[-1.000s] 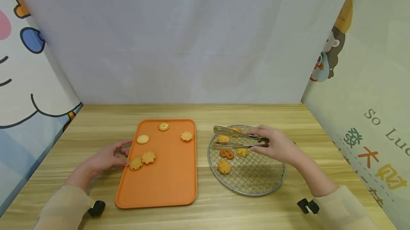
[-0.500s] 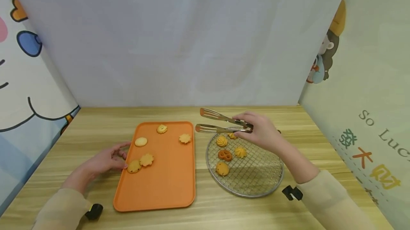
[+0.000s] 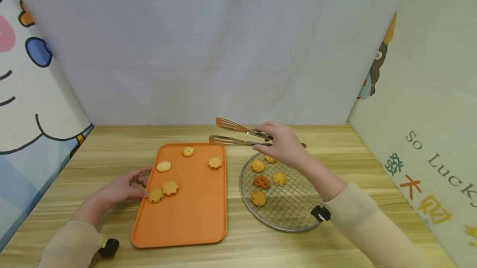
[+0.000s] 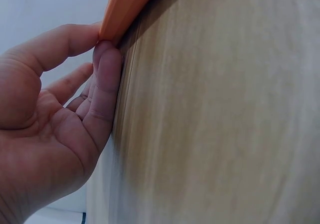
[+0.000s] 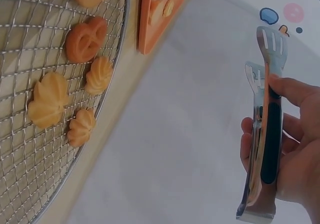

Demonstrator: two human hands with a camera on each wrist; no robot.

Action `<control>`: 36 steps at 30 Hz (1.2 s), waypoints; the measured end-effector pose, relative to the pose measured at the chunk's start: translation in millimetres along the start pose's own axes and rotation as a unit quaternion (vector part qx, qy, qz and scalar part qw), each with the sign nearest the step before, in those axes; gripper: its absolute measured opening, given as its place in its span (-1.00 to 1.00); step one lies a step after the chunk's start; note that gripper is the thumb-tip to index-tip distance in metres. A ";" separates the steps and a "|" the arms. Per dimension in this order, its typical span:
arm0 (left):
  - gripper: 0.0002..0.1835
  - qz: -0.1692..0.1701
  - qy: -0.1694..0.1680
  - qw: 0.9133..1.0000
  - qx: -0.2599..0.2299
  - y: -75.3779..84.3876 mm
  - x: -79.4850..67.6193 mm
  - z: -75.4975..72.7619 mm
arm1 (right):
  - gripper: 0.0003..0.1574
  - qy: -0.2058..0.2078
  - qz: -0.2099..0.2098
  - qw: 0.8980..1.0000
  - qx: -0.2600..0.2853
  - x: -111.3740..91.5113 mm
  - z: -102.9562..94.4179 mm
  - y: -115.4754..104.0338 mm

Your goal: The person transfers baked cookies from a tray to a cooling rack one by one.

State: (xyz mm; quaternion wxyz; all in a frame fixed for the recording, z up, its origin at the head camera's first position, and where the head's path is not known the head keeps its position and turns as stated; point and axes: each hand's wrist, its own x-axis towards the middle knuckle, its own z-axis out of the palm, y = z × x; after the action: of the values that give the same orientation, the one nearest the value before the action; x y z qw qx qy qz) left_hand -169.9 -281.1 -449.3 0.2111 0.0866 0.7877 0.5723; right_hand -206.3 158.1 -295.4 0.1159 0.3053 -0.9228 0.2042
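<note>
My right hand (image 3: 285,143) grips a pair of metal food tongs (image 5: 270,134) between thumb and fingers. The tongs' slotted tips are spread apart with nothing between them, above the far right corner of the orange tray (image 3: 190,222). My left hand (image 3: 121,187) pinches the tray's left rim, thumb on top and a finger against the outer side, as the left wrist view shows. Several cookies lie on the tray, among them an oval cookie (image 3: 164,166) and a flower-shaped cookie (image 3: 214,162). A pretzel-shaped cookie (image 3: 261,182) and several others sit on a round wire rack (image 3: 298,210).
The wooden table (image 3: 112,143) ends at a pale cloth backdrop (image 3: 223,52). Printed panels stand at both sides, the right panel (image 3: 428,114) bearing lettering. The rack stands to the right of the tray, with a narrow strip of table between.
My right hand has carried the tongs left and away from me, from over the rack to the tray's far right corner. My left hand has stayed on the tray's rim.
</note>
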 end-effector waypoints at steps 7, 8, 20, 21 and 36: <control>-0.05 0.000 -0.001 1.000 0.007 0.3 0.5 0.0 | -0.46 0.003 -0.013 1.000 0.015 14.7 11.6 -8.9; -0.05 0.000 -0.001 1.000 0.007 0.3 0.7 -0.1 | -0.47 0.004 -0.011 1.000 0.018 16.6 13.6 -10.3; -0.06 0.005 0.004 1.000 0.014 0.8 0.5 -0.8 | -0.47 0.001 0.010 1.000 0.021 40.7 40.6 -24.0; -0.06 0.004 0.004 1.000 0.013 1.1 0.5 -0.8 | -0.47 -0.001 0.011 1.000 0.020 42.9 43.5 -24.8; -0.06 0.001 0.001 1.000 0.013 -0.6 1.8 -2.8 | -0.47 -0.069 0.039 0.997 -0.011 63.6 91.9 -32.4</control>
State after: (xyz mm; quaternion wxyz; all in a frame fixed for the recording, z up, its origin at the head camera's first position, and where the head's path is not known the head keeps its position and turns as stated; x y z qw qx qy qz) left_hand -172.7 -283.0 -449.6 0.2088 0.0893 0.7953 0.5621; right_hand -244.8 60.5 -345.7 0.0476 0.2810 -0.9420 0.1771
